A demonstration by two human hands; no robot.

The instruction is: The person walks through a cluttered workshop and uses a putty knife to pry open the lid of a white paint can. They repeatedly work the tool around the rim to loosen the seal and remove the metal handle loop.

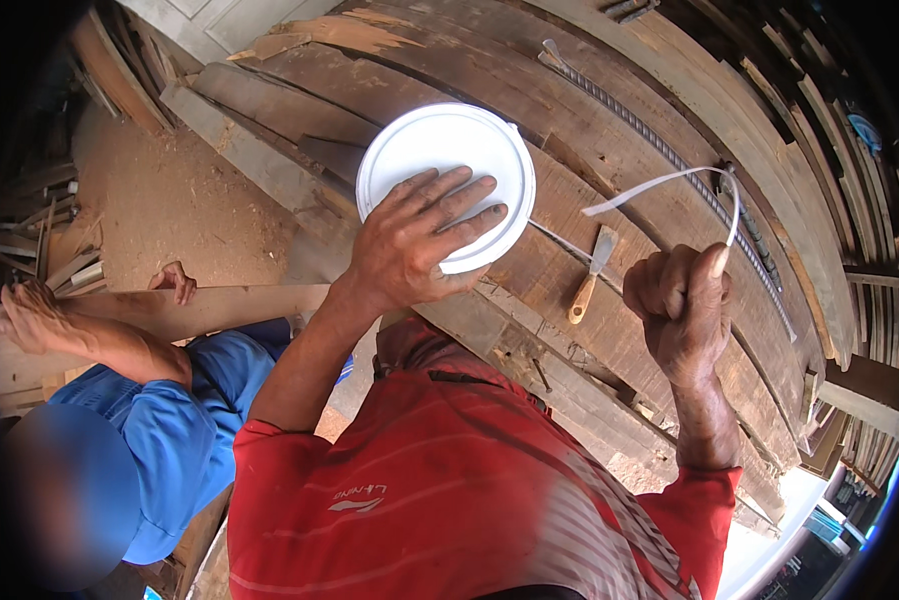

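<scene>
A round white lidded bucket [447, 135], seen from above, stands on the rough wooden planks in front of me. My left hand [424, 230] lies on its lid with the fingers spread. Off to the right, my right hand [681, 305] is closed, thumb pressed against the fingers, on a thin white plastic strip [669, 178]. The strip curls up from the thumb and bends back leftward, its free end in the air. Between bucket and right hand lies a putty knife [591, 280] with a wooden handle, touched by neither hand.
A ribbed steel bar [659, 145] lies across the planks [449, 60] beyond my right hand. At left, a person in blue [184, 430] holds a long board [239, 300]. Stacked timber [839, 130] fills the far right, and sawdust covers the floor [169, 220].
</scene>
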